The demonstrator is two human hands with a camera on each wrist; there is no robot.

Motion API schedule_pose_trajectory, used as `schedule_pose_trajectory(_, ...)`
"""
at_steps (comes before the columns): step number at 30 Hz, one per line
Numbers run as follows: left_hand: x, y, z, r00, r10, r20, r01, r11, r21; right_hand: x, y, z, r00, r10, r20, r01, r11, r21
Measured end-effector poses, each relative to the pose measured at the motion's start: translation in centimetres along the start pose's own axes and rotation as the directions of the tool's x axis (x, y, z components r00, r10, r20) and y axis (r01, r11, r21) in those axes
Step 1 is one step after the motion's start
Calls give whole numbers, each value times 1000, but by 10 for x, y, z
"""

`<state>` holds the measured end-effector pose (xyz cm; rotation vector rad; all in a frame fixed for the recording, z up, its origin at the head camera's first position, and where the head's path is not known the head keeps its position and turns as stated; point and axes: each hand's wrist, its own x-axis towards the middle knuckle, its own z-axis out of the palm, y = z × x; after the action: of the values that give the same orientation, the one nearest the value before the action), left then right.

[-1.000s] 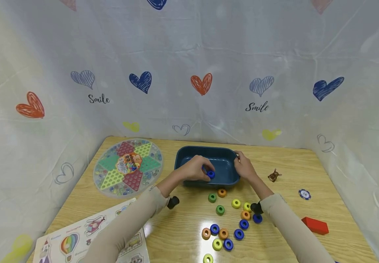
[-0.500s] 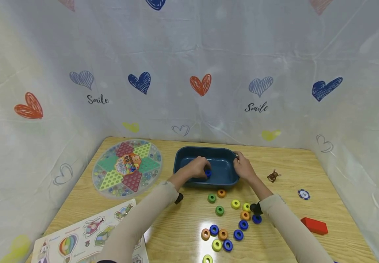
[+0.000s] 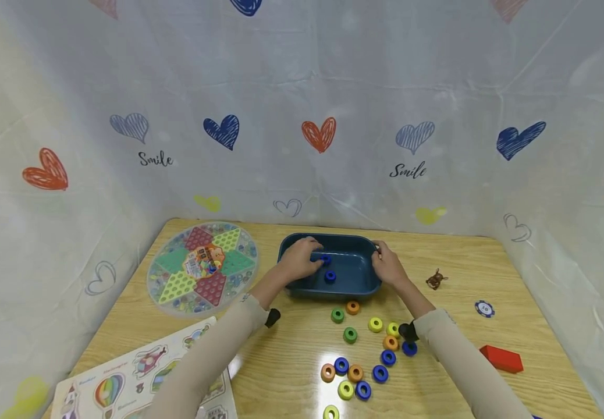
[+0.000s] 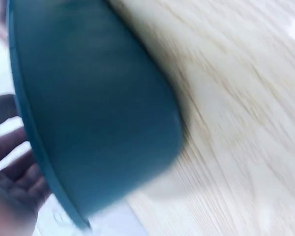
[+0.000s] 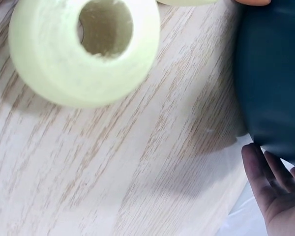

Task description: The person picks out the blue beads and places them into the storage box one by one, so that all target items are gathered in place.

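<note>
A dark blue rectangular tub point(image 3: 354, 270) stands toward the back of the table. My left hand point(image 3: 302, 259) reaches over its left part, fingers spread apart, thumb below them. Just past its fingertips a blue ring point(image 3: 325, 259) lies inside the tub, and a second blue ring point(image 3: 330, 276) lies nearer the front wall. In the left wrist view the left fingers point(image 4: 19, 167) show loosely bent behind the tub's rim point(image 4: 32, 128). My right hand point(image 3: 388, 266) grips the tub's right end at the rim; in the right wrist view its fingertips point(image 5: 253, 157) are against the tub wall.
Several loose rings lie in front of the tub, including a green ring point(image 3: 350, 334), a yellow ring point(image 3: 376, 325) and an orange ring point(image 3: 352, 308). A round star game board point(image 3: 205, 265) and a picture puzzle board point(image 3: 142, 372) are left. A small brown figurine point(image 3: 436, 279), chip point(image 3: 485, 309) and red block point(image 3: 502, 359) sit right.
My left hand lowered blue rings into the tub, let them go, and drew back up and left with fingers spreading. The right hand stays at the tub's right end.
</note>
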<state>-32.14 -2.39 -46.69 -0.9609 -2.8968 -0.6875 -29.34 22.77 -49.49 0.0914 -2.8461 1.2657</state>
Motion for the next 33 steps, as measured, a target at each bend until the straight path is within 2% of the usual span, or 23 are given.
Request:
schedule_pose_trajectory(4, -13, -23, -9, 985, -79, -155, 73, 996, -44, 0, 0, 0, 1000, -5, -6, 5, 1000, -1)
schedule_pose_trajectory(8, -26, -40, -12, 962, -163, -221, 139, 983, -120, -2, 0, -2, 1000, -6, -11, 6, 1000, -2)
schedule_pose_trajectory(11, -35, -48, -10, 950, -237, -202, 188, 954, -233, -1, -1, -3, 1000, -6, -16, 6, 1000, 4)
schedule_pose_trajectory(13, -40, -52, -8, 940, -289, -180, 223, 922, -317, -1, -2, -3, 1000, -3, -13, 4, 1000, 13)
schedule_pose_trajectory(15, -44, -55, -7, 927, -339, -158, 252, 879, -404, -1, -3, -3, 1000, 1, -1, -1, 1000, 26)
schedule_pose_trajectory(17, -46, -58, -5, 917, -367, -156, 267, 855, -445, -2, -3, -4, 1000, 14, 11, -14, 999, 45)
schedule_pose_trajectory(19, -47, -60, -4, 910, -382, -160, 274, 844, -461, -4, -4, -6, 1000, 15, 19, -16, 998, 54)
schedule_pose_trajectory(22, -48, -62, -3, 907, -386, -165, 278, 846, -455, -10, -8, -10, 1000, 2, -15, -1, 999, 40)
schedule_pose_trajectory(26, -48, -63, -3, 908, -388, -157, 285, 848, -446, -28, -22, -16, 987, -101, -123, 92, 993, -74)
schedule_pose_trajectory(28, -48, -62, -3, 907, -394, -150, 293, 845, -447, -40, -32, -18, 974, -183, -135, 166, 978, -126)
schedule_pose_trajectory(30, -47, -62, -3, 904, -402, -143, 301, 839, -453, -53, -42, -20, 960, -270, -71, 259, 957, -134)
schedule_pose_trajectory(33, -46, -63, -3, 902, -410, -134, 315, 838, -445, -74, -55, -20, 920, -368, 132, 380, 922, -75)
